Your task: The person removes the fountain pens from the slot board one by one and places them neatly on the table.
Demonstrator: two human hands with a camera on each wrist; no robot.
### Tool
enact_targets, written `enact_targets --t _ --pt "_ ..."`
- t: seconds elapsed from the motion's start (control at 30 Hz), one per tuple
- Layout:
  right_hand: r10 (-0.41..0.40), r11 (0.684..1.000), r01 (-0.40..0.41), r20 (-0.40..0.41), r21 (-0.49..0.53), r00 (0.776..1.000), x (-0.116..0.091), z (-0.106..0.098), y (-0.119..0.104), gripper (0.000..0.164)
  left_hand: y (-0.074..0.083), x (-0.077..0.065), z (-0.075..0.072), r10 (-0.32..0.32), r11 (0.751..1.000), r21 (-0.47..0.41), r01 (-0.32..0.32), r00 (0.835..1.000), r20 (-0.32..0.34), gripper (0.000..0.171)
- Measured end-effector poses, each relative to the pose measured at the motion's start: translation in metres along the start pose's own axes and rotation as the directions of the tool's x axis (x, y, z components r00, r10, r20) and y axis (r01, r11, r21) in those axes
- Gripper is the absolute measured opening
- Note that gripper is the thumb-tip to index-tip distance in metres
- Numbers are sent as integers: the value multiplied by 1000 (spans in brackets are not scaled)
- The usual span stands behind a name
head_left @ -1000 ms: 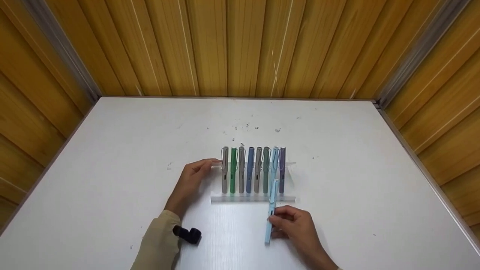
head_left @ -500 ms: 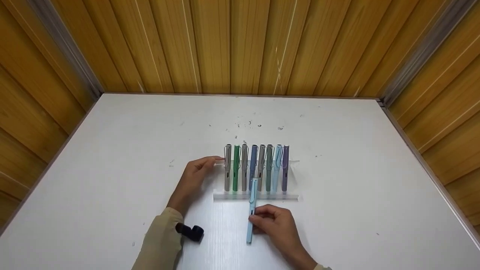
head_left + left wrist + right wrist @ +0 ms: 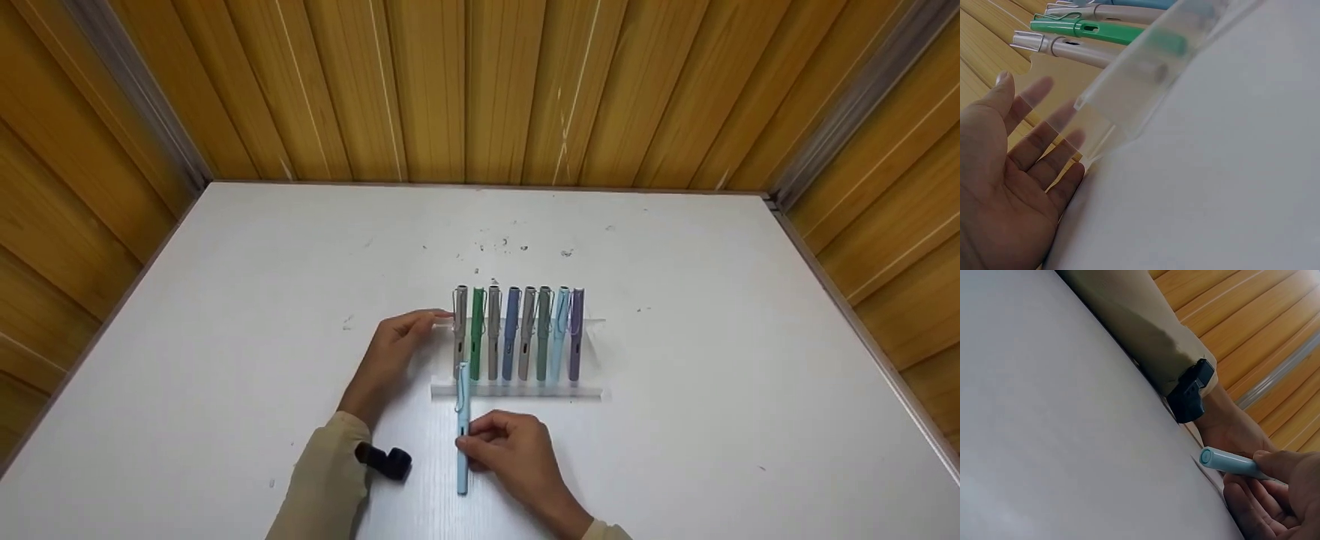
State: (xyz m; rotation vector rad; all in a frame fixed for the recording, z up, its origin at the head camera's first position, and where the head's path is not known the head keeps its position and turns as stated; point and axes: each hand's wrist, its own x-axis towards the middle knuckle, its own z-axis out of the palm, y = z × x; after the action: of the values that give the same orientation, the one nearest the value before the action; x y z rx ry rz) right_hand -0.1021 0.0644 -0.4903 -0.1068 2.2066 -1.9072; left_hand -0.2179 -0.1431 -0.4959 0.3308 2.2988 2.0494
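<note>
My right hand (image 3: 517, 450) pinches a capped light blue fountain pen (image 3: 463, 397) by its barrel, cap end pointing away from me. In the right wrist view the end of its barrel (image 3: 1230, 461) sticks out past the thumb. Beyond it, a clear acrylic pen stand (image 3: 517, 391) holds a row of leaning capped pens: several grey, one green (image 3: 477, 334), one blue (image 3: 511, 334), one dark green, another light blue (image 3: 560, 334) and one purple (image 3: 576, 334). My left hand (image 3: 394, 349), fingers extended, is at the stand's left end; its fingertips show through the clear plastic (image 3: 1067, 112).
The stand rests on a white table (image 3: 712, 360) with small dark marks (image 3: 566, 253) behind it. A black wrist camera (image 3: 386, 460) sits at the left sleeve (image 3: 322, 465). Wood-patterned panels (image 3: 435, 90) rise at the back and both sides.
My right hand has carried the light blue pen leftward, from before the right part of the row to before its left end. The left hand stays at the stand; the head view has shifted slightly.
</note>
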Motion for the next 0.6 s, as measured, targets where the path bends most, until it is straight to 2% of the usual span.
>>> enact_targets --t 0.27,0.5,0.6 --pt "13 998 -13 -2 -53 1000 -1 18 -4 14 -2 1 0 14 1000 2 -14 1000 7 34" --pt "28 983 -24 19 -185 999 -2 26 -10 15 -3 3 -1 57 998 17 -57 998 13 32" --pt "29 978 -23 23 -209 999 -2 27 -12 15 -3 3 -1 56 998 23 -56 998 15 32"
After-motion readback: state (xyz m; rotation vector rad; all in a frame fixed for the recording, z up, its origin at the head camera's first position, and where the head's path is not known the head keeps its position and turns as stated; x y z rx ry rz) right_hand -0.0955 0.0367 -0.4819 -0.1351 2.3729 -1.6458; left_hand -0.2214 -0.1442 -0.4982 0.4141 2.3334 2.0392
